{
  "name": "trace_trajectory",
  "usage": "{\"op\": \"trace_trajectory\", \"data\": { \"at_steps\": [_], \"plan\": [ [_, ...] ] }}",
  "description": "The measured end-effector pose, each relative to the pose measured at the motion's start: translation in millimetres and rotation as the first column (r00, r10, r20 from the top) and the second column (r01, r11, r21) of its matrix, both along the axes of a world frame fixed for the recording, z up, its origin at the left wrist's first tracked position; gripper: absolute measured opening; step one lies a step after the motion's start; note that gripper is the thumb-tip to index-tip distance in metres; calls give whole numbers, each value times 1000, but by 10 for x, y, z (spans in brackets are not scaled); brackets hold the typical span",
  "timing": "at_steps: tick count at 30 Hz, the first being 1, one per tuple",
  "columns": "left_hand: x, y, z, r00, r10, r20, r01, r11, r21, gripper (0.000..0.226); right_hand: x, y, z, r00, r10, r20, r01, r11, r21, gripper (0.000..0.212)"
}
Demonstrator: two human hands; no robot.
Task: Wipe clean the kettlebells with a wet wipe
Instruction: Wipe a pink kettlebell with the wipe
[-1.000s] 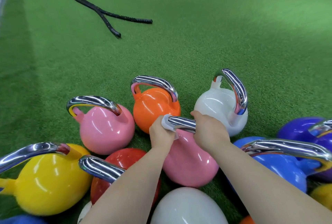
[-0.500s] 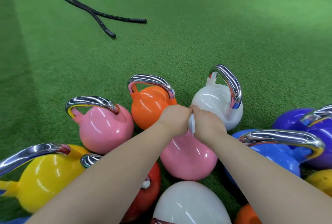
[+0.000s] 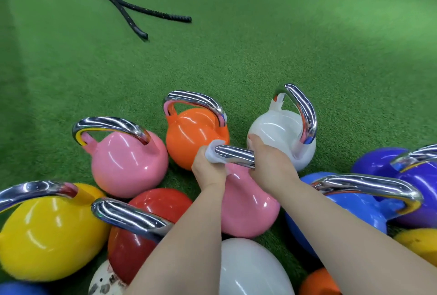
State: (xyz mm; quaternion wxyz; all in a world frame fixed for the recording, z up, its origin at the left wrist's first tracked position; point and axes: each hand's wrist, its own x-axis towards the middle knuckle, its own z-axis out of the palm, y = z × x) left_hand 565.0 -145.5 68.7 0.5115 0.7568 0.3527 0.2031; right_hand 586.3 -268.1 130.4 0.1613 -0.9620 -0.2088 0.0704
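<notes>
A pink kettlebell (image 3: 248,207) stands in the middle of a cluster on green turf, its chrome handle (image 3: 236,156) running left to right between my hands. My left hand (image 3: 208,171) grips the handle's left end with a white wet wipe (image 3: 214,155) wrapped round it. My right hand (image 3: 272,162) grips the handle's right end. Only a short stretch of bare chrome shows between the two hands.
Around it stand another pink kettlebell (image 3: 127,157), an orange one (image 3: 194,136), a white one (image 3: 283,134), a blue one (image 3: 350,209), a purple one (image 3: 406,176), a red one (image 3: 146,231) and a yellow one (image 3: 49,233). A black battle rope (image 3: 132,11) lies far left.
My left hand has slid the wipe leftward along the handle, away from my right hand, uncovering the chrome between them. My right hand stays on the handle's right end.
</notes>
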Motion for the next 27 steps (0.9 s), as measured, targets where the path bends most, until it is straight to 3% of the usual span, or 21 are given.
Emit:
{"op": "trace_trajectory", "data": {
  "at_steps": [3, 6, 8, 14, 16, 22, 24, 25, 27],
  "plan": [
    [-4, -28, -88, 997, 68, 21, -66, 994, -90, 16, 24, 13, -36, 1000, 6, 26, -6, 1000, -2, 53],
    [-26, 9, -153, 999, -25, -46, 20, 993, -112, 24, 28, 18, -55, 998, -6, 64, 8, 1000, -20, 48],
    [-58, 21, -182, 995, -62, -77, 49, 985, -165, 18, 15, 14, -70, 997, -5, 80, 7, 1000, -26, 47],
    [-37, 14, -217, 990, -20, -142, -11, 976, -217, 34, 13, 7, -56, 995, 14, 95, -9, 999, -49, 54],
    [-51, 28, -184, 991, -46, -128, 19, 980, -200, 28, 2, 8, -36, 996, 15, 84, -11, 999, -44, 55],
    [-72, 83, 143, 976, -183, -115, 190, 980, 54, 22, 2, 6, -41, 998, -3, 66, 5, 999, -36, 59],
    [-57, 149, 230, 923, -325, -206, 362, 914, 180, 22, -12, 4, -26, 999, -4, 48, 6, 999, -33, 64],
    [-41, 179, 293, 866, -391, -311, 481, 821, 307, 20, -18, -6, -10, 999, -9, 36, 10, 1000, -21, 66],
    [22, 172, 454, 738, -407, -539, 671, 535, 514, 10, -45, -54, 37, 1000, -7, -7, 7, 1000, 18, 72]
  ]
}}
